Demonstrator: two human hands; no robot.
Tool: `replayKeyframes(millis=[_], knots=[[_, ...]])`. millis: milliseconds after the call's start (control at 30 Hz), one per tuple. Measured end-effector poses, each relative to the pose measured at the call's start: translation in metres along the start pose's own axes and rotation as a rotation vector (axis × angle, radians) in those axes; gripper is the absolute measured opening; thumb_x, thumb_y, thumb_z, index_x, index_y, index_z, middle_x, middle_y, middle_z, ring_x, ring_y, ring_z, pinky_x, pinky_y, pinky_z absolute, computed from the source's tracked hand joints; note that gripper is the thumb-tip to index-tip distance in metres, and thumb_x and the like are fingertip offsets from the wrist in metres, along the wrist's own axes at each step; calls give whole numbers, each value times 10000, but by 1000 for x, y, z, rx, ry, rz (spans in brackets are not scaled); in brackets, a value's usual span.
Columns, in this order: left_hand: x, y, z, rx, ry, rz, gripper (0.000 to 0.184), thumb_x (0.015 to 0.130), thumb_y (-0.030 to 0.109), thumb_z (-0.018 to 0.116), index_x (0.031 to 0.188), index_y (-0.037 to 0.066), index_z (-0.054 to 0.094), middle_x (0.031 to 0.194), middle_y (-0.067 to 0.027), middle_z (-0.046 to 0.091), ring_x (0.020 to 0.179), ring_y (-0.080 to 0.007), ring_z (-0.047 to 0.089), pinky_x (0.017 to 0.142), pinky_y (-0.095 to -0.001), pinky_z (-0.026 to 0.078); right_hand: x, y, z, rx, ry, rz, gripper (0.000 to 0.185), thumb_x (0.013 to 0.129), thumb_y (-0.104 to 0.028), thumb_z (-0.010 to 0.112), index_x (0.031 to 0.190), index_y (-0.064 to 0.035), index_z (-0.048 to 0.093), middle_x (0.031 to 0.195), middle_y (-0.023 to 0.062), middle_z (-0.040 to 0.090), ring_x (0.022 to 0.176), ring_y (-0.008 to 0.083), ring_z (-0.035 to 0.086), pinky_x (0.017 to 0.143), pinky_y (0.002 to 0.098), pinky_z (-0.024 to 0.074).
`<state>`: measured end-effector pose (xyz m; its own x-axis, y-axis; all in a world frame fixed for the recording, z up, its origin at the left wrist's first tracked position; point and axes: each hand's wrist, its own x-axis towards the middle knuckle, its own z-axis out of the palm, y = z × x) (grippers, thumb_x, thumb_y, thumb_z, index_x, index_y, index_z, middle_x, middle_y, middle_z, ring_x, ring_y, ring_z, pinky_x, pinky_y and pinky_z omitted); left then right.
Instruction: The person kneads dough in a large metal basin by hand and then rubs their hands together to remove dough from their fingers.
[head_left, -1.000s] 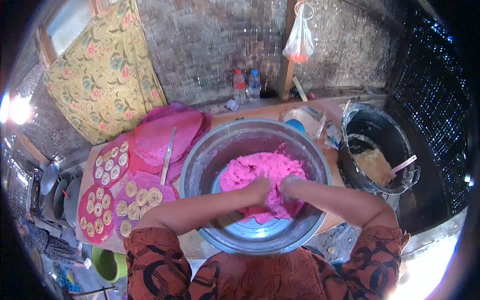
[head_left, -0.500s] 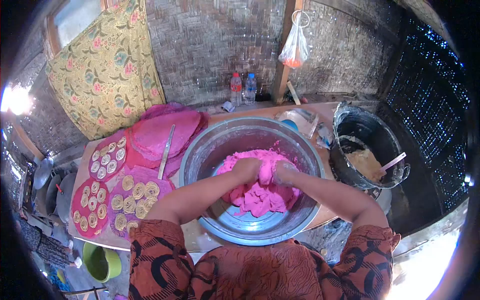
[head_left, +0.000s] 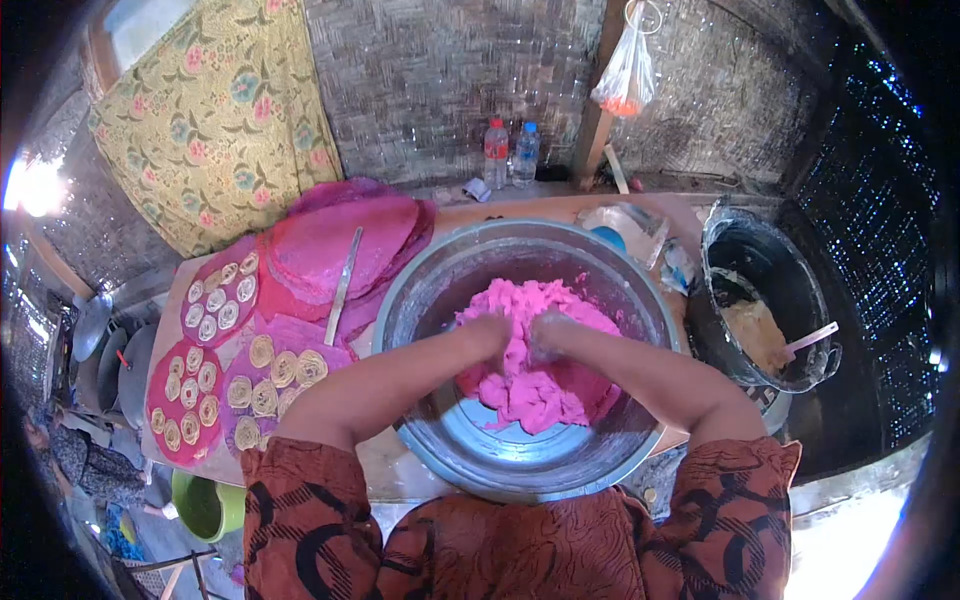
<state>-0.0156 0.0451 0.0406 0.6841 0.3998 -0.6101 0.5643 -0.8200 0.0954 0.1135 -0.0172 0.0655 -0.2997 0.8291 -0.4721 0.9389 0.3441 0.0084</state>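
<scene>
A mass of bright pink dough point(head_left: 540, 395) lies in a wide metal basin point(head_left: 430, 285) in front of me. My left hand point(head_left: 488, 336) presses into the left of the dough, its fingers curled and partly sunk in it. Close by on the right, my right hand point(head_left: 550, 335) is closed on the dough too, with pale residue on the skin. A small gap of dough shows between the hands. The fingertips of both are hidden, and the hands are slightly blurred.
Left of the basin are pink mesh sheets point(head_left: 340, 245), a long flat blade point(head_left: 345, 285) and coiled pale rounds point(head_left: 264, 398). A black pot point(head_left: 715, 320) with batter and a spoon stands right. Two bottles point(head_left: 496, 155) stand behind. Another person point(head_left: 95, 465) is at far left.
My hands have moved apart from their pinch at the dough's middle and pressed into it, opening a split between them. The camera view has shifted, so the surroundings sit further right.
</scene>
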Motion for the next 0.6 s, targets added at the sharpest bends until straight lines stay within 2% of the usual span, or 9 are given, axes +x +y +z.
replayKeyframes(millis=[33,100,133,200,300,433,500,533,600], knots=[[-7,2,-5,-7,-6,1,679,458,263,848,1002,-40,578,1272,-294,402,1088,-370,511,893,-399,448,8,6,1,3,-8,-5,251,658,-266,636,794,-62,694,874,182,651,811,290,638,750,411,504],[-27,8,-8,-109,427,-67,620,478,223,829,982,-42,585,1182,-263,503,1013,-363,560,846,-408,476,24,17,16,-29,73,124,339,702,-375,585,770,-57,682,879,191,646,810,328,634,736,424,492],[-16,3,3,-105,431,-66,620,478,223,829,982,-42,585,1182,-263,503,1013,-363,560,846,-408,476,29,22,25,-31,77,127,339,702,-375,585,770,-57,682,879,191,646,810,328,634,736,424,492],[21,-18,27,-188,976,115,482,585,300,758,940,13,603,905,-228,607,876,-399,587,754,-435,489,38,34,36,224,351,125,344,702,-369,585,817,-58,673,895,200,640,824,353,622,743,432,487],[13,-21,15,-354,804,156,394,659,260,689,981,53,596,868,-223,609,845,-392,591,739,-444,479,31,39,39,320,552,55,339,703,-342,581,850,-48,664,896,209,634,833,369,614,743,438,482],[-4,-5,8,-323,921,203,347,692,191,630,1007,53,584,870,-219,611,809,-388,598,721,-453,472,-7,22,25,380,559,164,319,711,-319,575,842,-43,665,887,210,634,810,365,620,715,451,486],[-19,9,2,-410,854,345,289,692,147,589,953,22,594,868,-234,612,832,-397,589,743,-449,477,-43,6,7,398,406,295,256,678,-233,589,837,-52,675,869,183,649,805,321,637,705,410,507],[-8,4,11,-412,854,346,289,692,147,589,953,22,594,868,-234,612,832,-397,589,743,-449,477,-62,0,-2,397,404,295,256,678,-233,589,837,-52,675,869,183,649,805,321,637,705,410,507],[23,-11,34,-249,821,459,329,665,120,616,965,-6,569,824,-241,597,864,-407,568,774,-448,466,-90,-5,-11,271,138,238,226,664,-186,594,822,-49,678,854,174,653,791,303,640,685,406,510]])
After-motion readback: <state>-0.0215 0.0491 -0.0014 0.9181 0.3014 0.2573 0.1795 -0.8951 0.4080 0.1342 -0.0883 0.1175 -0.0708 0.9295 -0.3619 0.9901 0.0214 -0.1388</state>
